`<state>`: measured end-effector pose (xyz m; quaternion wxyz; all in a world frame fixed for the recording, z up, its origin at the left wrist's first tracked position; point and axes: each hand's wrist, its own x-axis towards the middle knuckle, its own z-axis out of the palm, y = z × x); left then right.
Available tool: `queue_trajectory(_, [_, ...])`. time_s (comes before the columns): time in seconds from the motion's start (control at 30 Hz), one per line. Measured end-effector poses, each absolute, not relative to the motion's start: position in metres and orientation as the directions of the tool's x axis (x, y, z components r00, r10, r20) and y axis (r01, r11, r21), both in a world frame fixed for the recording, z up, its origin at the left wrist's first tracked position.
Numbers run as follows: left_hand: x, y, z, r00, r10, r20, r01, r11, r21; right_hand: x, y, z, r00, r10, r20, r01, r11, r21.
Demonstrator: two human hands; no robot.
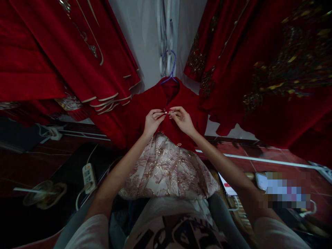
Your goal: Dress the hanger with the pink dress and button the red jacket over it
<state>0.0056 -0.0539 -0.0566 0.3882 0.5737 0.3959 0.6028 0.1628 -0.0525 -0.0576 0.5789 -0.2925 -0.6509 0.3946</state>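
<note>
A red jacket (145, 103) hangs on a purple hanger (174, 64), its collar standing around the neck opening. Below it, a pale skirt (168, 166) with pink and gold patterning spreads over my lap. At the jacket's upper front, my left hand (153, 121) pinches one side of a small beaded button fastening (166, 112) with pearl-like beads. My right hand (183, 120) pinches the other side, fingertips almost meeting the left ones. Whether the two sides are joined I cannot tell. Another beaded ornament (178, 144) shows lower on the jacket's edge.
Red garments (46, 58) hang at left, and embroidered red ones (259, 69) at right. A power strip (89, 178) and a clear plastic container (44, 195) with a straw lie at lower left. A lit phone (227, 185) lies by my right forearm. A white rail (269, 160) runs low behind.
</note>
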Motion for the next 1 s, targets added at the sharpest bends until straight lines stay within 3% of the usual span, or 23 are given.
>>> queue_trajectory(0.27, [0.002, -0.050, -0.046, 0.069, 0.882, 0.467, 0.151, -0.472, 0.869, 0.164, -0.050, -0.059, -0.097, 0.827, 0.554, 0.040, 0.560, -0.828])
queue_trajectory(0.5, [0.000, -0.062, -0.022, 0.264, 0.770, 0.580, 0.448, -0.631, 0.633, 0.162, -0.060, -0.051, 0.019, 0.774, 0.632, 0.157, 0.622, -0.767])
queue_trajectory(1.0, [0.001, -0.061, -0.018, 0.323, 0.743, 0.586, 0.460, -0.664, 0.589, 0.173, -0.047, -0.052, -0.084, 0.809, 0.582, -0.008, 0.584, -0.812])
